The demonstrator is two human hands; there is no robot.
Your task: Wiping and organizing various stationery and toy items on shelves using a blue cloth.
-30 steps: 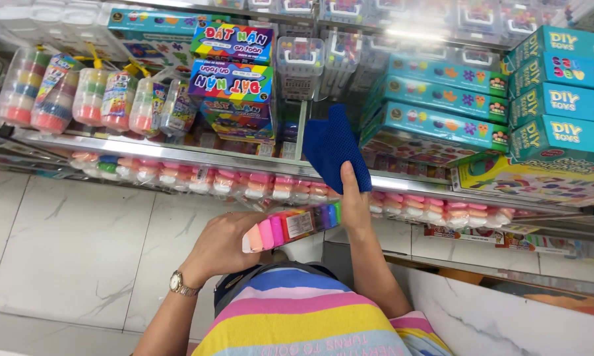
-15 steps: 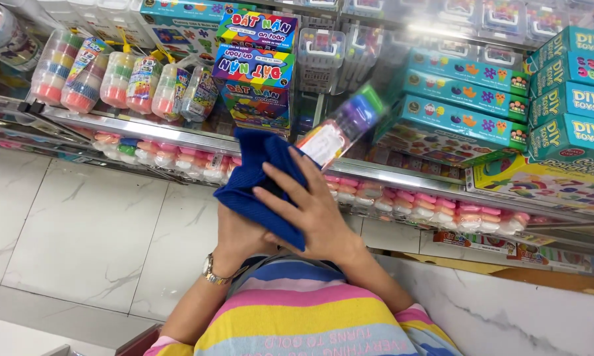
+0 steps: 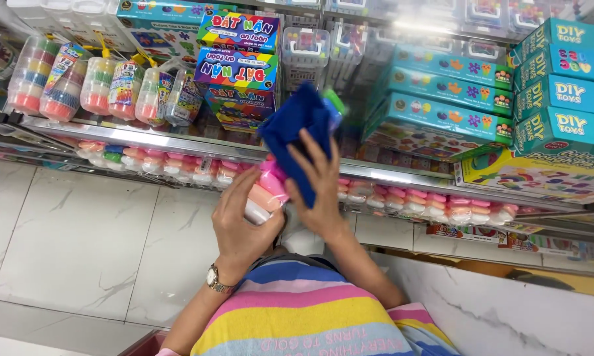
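Our left hand [image 3: 241, 221] is curled shut around the lower end of a long clear plastic tube [image 3: 265, 191] of stacked clay tubs. The tub bands we can see are white, peach and pink, smooth and glossy. The tube runs up and to the right, and its green upper end pokes out beyond the cloth, near the boxes.

Our right hand [image 3: 320, 191] presses a blue cloth [image 3: 293, 135] against the tube's middle. The fingers are spread and mostly straight, with the palm flat on the fabric; they are not fisted. The cloth is soft, matte and folded, it drapes over the tube and it hides most of the tube's upper half. A metal-band wristwatch [image 3: 216, 279] sits on the left wrist.

The tube is held in the air in front of the metal shelf edge [image 3: 145, 140], above the white marble-pattern floor tiles [image 3: 79, 237].

Things around it:
- Boxes of modelling clay [image 3: 237, 49], made of glossy, multicoloured card, are stacked just behind the cloth.
- Clear cylindrical stacks of coloured tubs [image 3: 92, 82] stand upright on the shelf to the left, with more of them on the row below the shelf lip.
- Teal rectangular boxes [image 3: 455, 89] are flat-stacked to the right, with a rainbow-print box [image 3: 534, 175] below them.
- Small clear hard-plastic cases [image 3: 305, 49] stand at the back of the shelf.
- A striped knit shirt [image 3: 310, 316] in pink, yellow and blue fills the bottom of the view.
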